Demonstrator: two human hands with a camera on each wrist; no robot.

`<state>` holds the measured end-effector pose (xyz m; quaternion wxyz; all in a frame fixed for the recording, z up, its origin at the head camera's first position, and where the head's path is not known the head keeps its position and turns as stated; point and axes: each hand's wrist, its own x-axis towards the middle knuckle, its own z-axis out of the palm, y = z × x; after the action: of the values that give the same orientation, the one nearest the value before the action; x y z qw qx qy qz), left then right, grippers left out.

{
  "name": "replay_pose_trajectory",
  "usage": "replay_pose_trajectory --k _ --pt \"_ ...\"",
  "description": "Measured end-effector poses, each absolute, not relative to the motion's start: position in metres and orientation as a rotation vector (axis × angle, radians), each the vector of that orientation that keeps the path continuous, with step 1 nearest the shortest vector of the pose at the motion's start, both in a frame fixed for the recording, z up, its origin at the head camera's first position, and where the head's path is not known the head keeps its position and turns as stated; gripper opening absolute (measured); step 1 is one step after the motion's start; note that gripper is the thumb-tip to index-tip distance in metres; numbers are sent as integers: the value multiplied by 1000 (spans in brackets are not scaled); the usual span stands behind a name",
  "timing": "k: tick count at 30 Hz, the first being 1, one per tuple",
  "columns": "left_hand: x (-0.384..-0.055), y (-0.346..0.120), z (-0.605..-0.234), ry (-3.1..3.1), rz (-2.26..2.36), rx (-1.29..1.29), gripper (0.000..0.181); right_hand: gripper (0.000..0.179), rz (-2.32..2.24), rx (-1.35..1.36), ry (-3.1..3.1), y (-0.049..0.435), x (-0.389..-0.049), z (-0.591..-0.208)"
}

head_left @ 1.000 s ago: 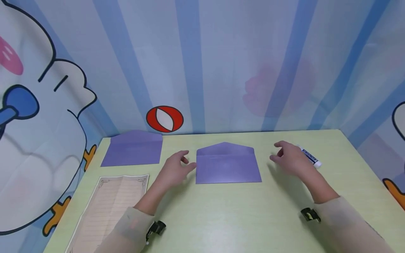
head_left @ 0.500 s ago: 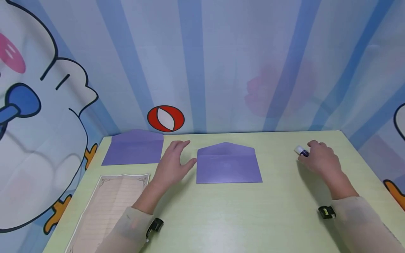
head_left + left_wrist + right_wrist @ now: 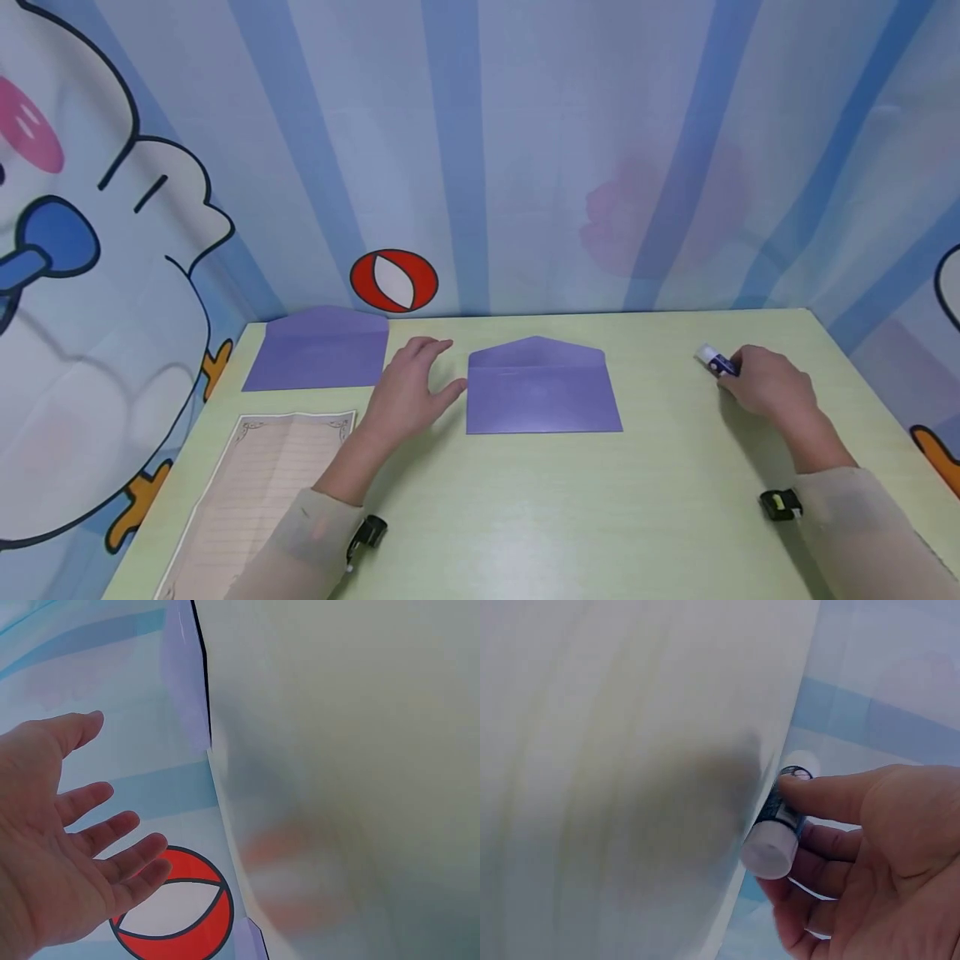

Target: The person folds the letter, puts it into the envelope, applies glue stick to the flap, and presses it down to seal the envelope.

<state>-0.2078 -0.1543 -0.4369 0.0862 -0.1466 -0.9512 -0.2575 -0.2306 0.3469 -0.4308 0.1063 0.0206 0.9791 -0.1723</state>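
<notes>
In the head view a purple envelope [image 3: 543,400] lies mid-table, its flap up and pointing away. My left hand [image 3: 408,392] hovers at its left side, fingers spread and thumb tip beside the envelope's edge; whether they touch I cannot tell. The left wrist view shows the same left hand [image 3: 67,840] with nothing in its palm. At the right, my right hand [image 3: 772,383] holds a glue stick [image 3: 716,361] with white ends and a dark label. The right wrist view has the glue stick [image 3: 780,817] pinched between thumb and fingers of the right hand [image 3: 900,855].
A second purple envelope [image 3: 318,358] lies at the back left of the pale table [image 3: 555,517]. Before it is a lined sheet of letter paper [image 3: 262,492] with a decorated border, partly under the left sleeve. A printed cloth [image 3: 525,167] stands behind the table's back edge.
My right hand has moved right to the glue stick, which was lying on the table, and now grips it. The left hand has shifted only slightly, its fingers spreading.
</notes>
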Motion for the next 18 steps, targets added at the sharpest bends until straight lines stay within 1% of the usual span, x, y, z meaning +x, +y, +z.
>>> replay_pose_trajectory --k 3,7,11,18 --pt "-207 -153 -434 -2830 -787 -433 61 45 -588 50 2909 340 -231 -427" --pt "-205 -148 -427 -2823 -851 -430 61 50 -823 -28 2880 323 -231 -418" --pt "-202 -140 -420 -2814 -924 -439 59 52 -1051 -121 2810 298 -228 -408" --pt "-197 -121 -409 -2779 -979 -488 59 53 -1364 -202 2691 248 -221 -394"
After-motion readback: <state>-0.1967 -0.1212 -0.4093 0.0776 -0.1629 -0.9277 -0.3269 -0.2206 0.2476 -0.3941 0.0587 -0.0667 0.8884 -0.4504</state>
